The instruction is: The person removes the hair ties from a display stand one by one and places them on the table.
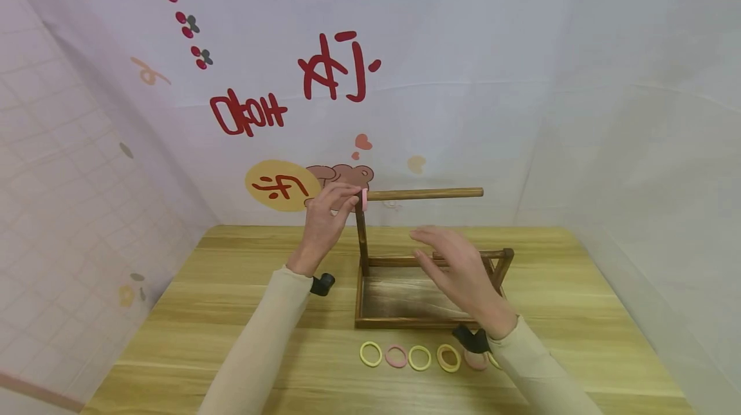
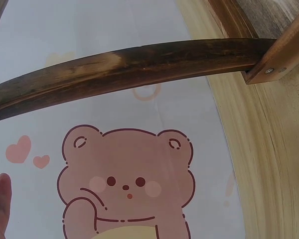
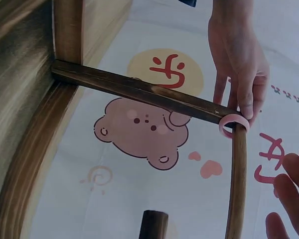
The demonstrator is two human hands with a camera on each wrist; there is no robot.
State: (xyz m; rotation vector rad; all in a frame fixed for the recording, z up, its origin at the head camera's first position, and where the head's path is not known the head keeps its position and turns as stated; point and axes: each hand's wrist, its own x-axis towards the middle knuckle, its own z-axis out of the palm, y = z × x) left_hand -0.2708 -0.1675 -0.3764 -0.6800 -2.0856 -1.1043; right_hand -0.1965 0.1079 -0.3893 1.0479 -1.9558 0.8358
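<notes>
A dark wooden rack [image 1: 361,235] has a tall post with a horizontal rod [image 1: 428,194] running right from its top. A pink ring [image 3: 233,121] hangs round the rod, right against the post. My left hand [image 1: 326,219] holds the top of the post, thumb and fingertips close beside the ring; in the left wrist view only one finger [image 2: 1,204] shows. Below the rod my right hand [image 1: 460,270] hovers over the rack's tray with spread, relaxed fingers and nothing in them. Its fingertips [image 3: 294,174] appear at the edge of the right wrist view.
In front of the rack several rings lie in a row on the wooden table, among them a yellow ring [image 1: 370,364] and a pink ring [image 1: 396,365]. My right sleeve partly covers the row's end. A shorter upright [image 1: 503,267] stands at the rack's right. Behind hangs a printed cloth [image 1: 463,112].
</notes>
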